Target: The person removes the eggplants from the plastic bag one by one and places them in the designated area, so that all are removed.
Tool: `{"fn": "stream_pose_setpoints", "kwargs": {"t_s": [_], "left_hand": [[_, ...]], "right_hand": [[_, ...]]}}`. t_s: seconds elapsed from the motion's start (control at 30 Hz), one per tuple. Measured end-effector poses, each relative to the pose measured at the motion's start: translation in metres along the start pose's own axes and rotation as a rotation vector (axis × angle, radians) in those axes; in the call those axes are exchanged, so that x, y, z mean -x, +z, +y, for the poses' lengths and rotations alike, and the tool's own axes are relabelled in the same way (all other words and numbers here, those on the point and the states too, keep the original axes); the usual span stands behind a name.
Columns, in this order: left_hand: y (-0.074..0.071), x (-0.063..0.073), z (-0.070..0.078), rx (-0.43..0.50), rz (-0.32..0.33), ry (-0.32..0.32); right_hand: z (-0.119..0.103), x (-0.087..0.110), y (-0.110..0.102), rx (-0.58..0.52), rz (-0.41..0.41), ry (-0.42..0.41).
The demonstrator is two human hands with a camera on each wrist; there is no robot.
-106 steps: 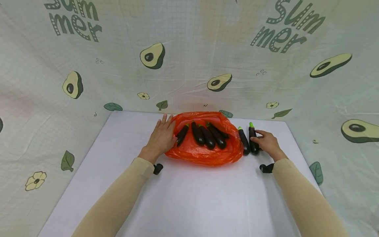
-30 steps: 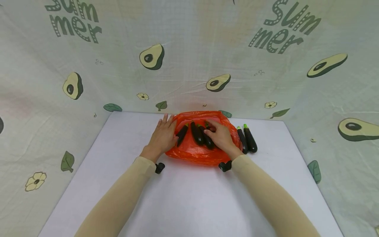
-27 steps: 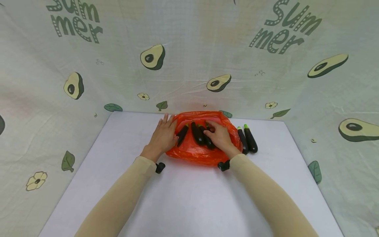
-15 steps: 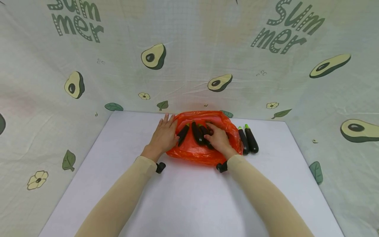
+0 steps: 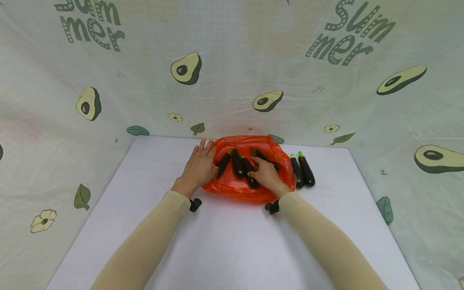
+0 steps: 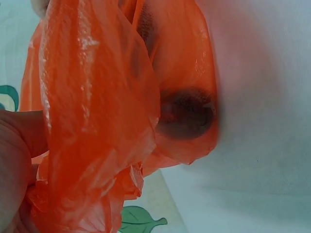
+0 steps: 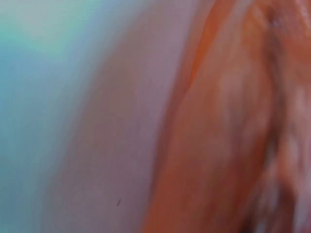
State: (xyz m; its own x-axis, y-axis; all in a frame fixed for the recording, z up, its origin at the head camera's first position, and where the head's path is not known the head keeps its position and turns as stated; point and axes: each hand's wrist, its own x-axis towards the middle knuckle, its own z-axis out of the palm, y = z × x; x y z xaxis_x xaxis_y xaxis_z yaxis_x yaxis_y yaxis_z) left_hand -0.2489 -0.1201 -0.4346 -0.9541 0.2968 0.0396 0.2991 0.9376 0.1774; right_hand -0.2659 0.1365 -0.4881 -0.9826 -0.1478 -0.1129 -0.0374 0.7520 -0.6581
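Observation:
An orange-red plastic bag lies wide open near the back of the table, with several dark eggplants inside. At its left rim, my left hand holds the plastic between thumb and fingers. In the left wrist view, the thumb runs behind the bag film, and a dark eggplant end shows through. Inside the bag, my right hand grips an eggplant with thumb and fingers. Another eggplant lies just left of it, and a further eggplant is near my left hand. The right wrist view is blurred.
Two more eggplants lie side by side on the table right of the bag, an inner eggplant and an outer eggplant. Behind the white table hangs a curtain printed with avocados.
My right hand has left the outer eggplant at the right and entered the bag. It now grips an eggplant, which has shifted towards me in the last half second. My left hand stays put.

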Motion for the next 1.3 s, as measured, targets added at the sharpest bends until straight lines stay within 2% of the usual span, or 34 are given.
{"fn": "stream_pose_setpoints", "kwargs": {"t_s": [0.17, 0.37, 0.63, 0.83, 1.0, 1.3], "left_hand": [[0.0, 0.0, 0.0, 0.009, -0.004, 0.001], [0.001, 0.001, 0.001, 0.007, -0.003, 0.003], [0.002, 0.0, 0.0, 0.001, 0.001, -0.002], [0.001, 0.0, 0.001, 0.003, -0.007, -0.006], [0.002, 0.0, 0.002, -0.001, -0.002, -0.008], [0.002, 0.001, 0.004, 0.019, -0.012, -0.029]], "right_hand": [[-0.008, -0.007, 0.005, 0.054, -0.007, 0.064], [-0.011, -0.01, 0.008, 0.016, -0.024, 0.096], [-0.003, -0.004, 0.002, -0.103, -0.036, 0.124], [-0.003, 0.004, -0.009, -0.293, -0.119, 0.157], [0.005, 0.009, -0.013, -0.394, -0.146, 0.114], [0.014, 0.015, -0.015, -0.454, -0.078, 0.075]]}}
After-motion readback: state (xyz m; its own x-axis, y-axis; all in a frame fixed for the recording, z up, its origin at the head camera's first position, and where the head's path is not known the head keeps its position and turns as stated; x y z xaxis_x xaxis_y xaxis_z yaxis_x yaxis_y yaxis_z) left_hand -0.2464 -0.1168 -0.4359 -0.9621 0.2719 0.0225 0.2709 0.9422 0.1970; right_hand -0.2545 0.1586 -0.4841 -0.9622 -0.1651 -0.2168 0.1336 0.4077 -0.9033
